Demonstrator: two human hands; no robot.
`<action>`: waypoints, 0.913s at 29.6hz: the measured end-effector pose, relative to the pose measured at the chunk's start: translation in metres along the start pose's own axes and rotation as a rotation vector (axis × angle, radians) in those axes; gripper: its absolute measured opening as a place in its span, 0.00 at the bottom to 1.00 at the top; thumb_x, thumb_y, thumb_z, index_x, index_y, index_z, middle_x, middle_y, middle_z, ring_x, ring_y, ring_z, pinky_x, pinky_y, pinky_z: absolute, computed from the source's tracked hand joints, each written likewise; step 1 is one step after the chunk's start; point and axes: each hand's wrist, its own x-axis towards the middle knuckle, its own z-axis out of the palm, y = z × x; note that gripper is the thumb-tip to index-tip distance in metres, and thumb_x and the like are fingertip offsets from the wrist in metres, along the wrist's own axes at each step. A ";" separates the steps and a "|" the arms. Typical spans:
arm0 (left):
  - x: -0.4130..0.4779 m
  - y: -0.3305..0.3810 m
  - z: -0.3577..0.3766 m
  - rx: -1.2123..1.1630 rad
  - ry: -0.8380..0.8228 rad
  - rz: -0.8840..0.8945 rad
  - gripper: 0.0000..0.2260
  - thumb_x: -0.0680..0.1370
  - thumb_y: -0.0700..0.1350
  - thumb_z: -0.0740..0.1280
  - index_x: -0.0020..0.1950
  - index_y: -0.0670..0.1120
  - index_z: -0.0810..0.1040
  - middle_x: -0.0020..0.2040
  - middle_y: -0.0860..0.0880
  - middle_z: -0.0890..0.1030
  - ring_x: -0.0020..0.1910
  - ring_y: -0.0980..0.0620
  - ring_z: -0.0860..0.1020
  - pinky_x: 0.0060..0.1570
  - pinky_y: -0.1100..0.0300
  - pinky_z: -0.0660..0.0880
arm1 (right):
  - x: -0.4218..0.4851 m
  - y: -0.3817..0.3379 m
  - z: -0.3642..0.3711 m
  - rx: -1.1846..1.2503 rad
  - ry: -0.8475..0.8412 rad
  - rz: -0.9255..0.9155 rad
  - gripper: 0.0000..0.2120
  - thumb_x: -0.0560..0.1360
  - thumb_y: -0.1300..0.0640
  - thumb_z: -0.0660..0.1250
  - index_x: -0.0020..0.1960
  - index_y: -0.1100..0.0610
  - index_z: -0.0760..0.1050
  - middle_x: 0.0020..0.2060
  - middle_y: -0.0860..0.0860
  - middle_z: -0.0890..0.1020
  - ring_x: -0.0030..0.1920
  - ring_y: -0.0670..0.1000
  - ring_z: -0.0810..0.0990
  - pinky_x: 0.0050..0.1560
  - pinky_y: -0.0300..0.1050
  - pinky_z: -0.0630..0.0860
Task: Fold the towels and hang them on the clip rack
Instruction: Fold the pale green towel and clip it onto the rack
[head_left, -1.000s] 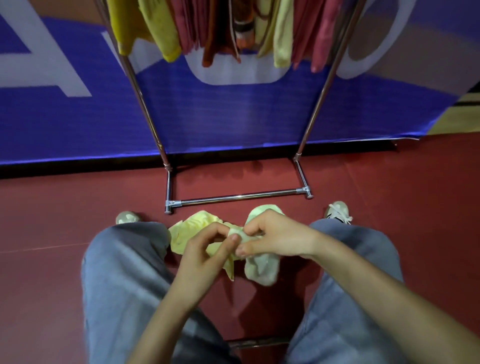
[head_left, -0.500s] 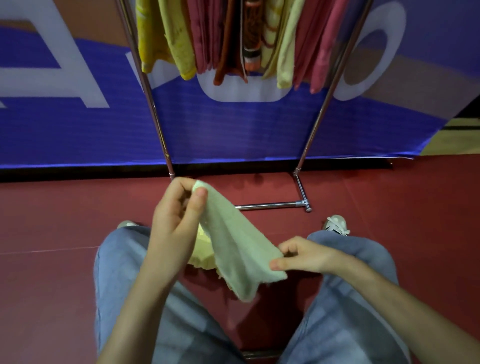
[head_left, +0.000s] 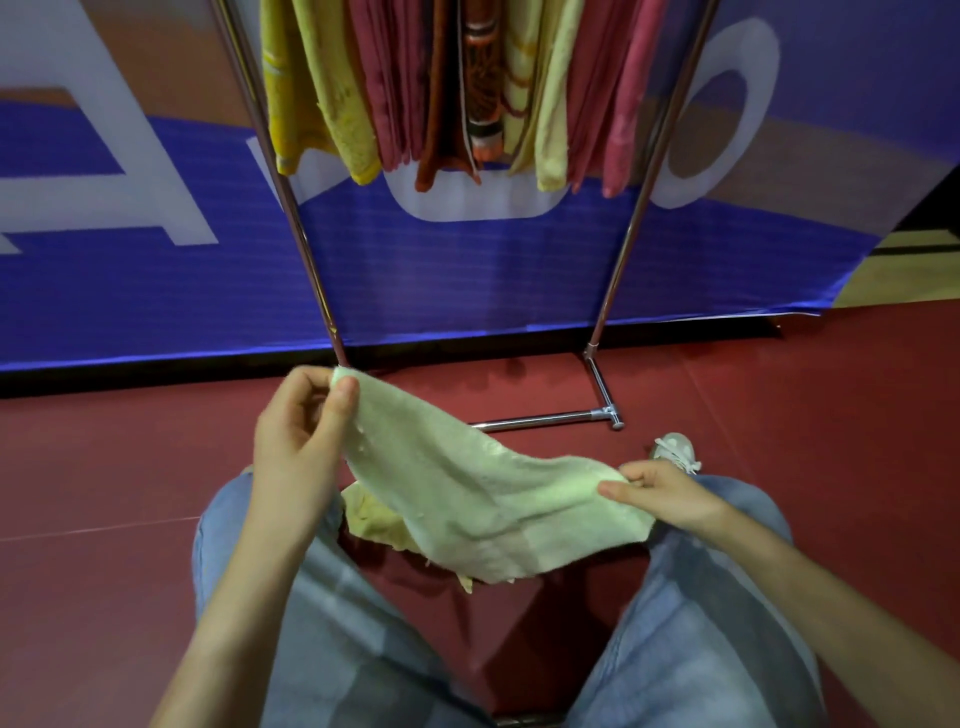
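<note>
So a second ago both your hands were bunched together on a wad over your lap, and now your left hand (head_left: 298, 447) has lifted up and away, thumb and fingers pinching one corner of the pale green towel (head_left: 467, 499). It's stretched open above the yellow towel (head_left: 374, 519) between your knees, ready for a first fold I'd say. Your right hand (head_left: 670, 493) pinches the opposite edge low by your knee, and this one hasn't reached the clip rack (head_left: 623, 249) yet.

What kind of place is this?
Probably a sports hall or event space, not a house: smooth red floor, a big blue printed banner, and a metal rack of hanging towels.
</note>
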 end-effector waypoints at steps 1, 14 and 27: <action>-0.005 -0.006 0.003 -0.006 -0.010 -0.031 0.08 0.75 0.44 0.63 0.36 0.50 0.71 0.30 0.50 0.71 0.29 0.62 0.69 0.30 0.73 0.66 | -0.003 -0.010 0.001 0.049 0.023 -0.003 0.21 0.73 0.61 0.66 0.26 0.54 0.62 0.18 0.41 0.62 0.22 0.40 0.59 0.25 0.33 0.55; -0.073 -0.016 0.077 -0.105 -0.220 -0.054 0.04 0.67 0.50 0.68 0.35 0.51 0.78 0.33 0.58 0.80 0.35 0.64 0.77 0.34 0.75 0.69 | -0.017 -0.078 0.049 0.679 -0.151 0.085 0.11 0.77 0.57 0.60 0.46 0.60 0.80 0.35 0.52 0.85 0.35 0.49 0.84 0.38 0.39 0.80; -0.083 -0.037 0.066 0.057 -0.329 0.014 0.10 0.67 0.57 0.65 0.45 0.57 0.77 0.53 0.62 0.76 0.49 0.65 0.76 0.48 0.74 0.72 | -0.017 -0.077 0.075 0.896 -0.105 0.154 0.09 0.77 0.60 0.60 0.45 0.61 0.78 0.31 0.54 0.83 0.33 0.48 0.83 0.35 0.36 0.79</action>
